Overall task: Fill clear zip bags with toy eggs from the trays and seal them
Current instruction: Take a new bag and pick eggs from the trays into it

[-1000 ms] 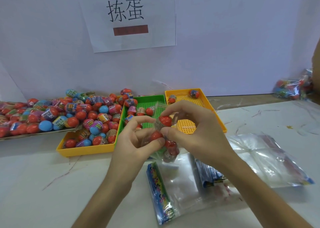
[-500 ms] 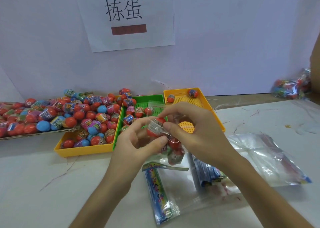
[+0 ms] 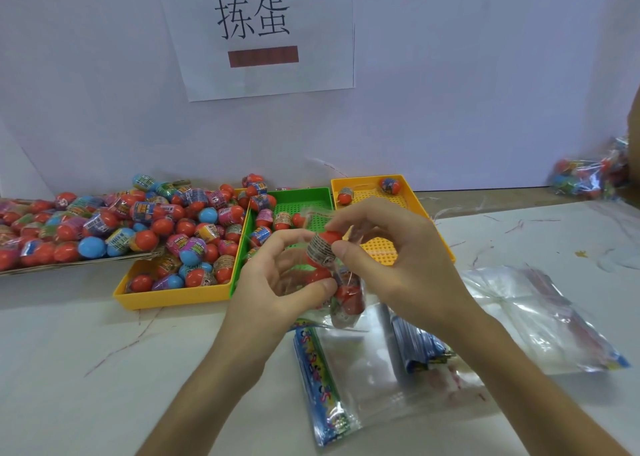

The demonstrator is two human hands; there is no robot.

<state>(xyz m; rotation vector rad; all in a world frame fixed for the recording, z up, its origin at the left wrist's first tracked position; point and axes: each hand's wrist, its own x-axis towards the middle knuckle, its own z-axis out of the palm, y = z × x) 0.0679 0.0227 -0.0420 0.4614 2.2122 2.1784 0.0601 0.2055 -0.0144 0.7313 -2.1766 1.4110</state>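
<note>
Above the table's middle I hold up a clear zip bag with a few red toy eggs in it. My left hand grips the bag's left side, thumb pressed against an egg inside. My right hand pinches a red egg with a striped wrapper at the bag's mouth. A yellow tray heaped with eggs, a green tray with a few eggs and a second yellow tray holding two eggs lie behind my hands.
Empty zip bags lie flat under my hands, and more bags lie to the right. A flat tray of eggs sits far left. A filled bag rests by the white wall at right. A paper sign hangs above.
My right hand has turned the wrapped egg at the bag's mouth, its striped wrapper now facing me. Both hands and the bag stay in about the same place.
</note>
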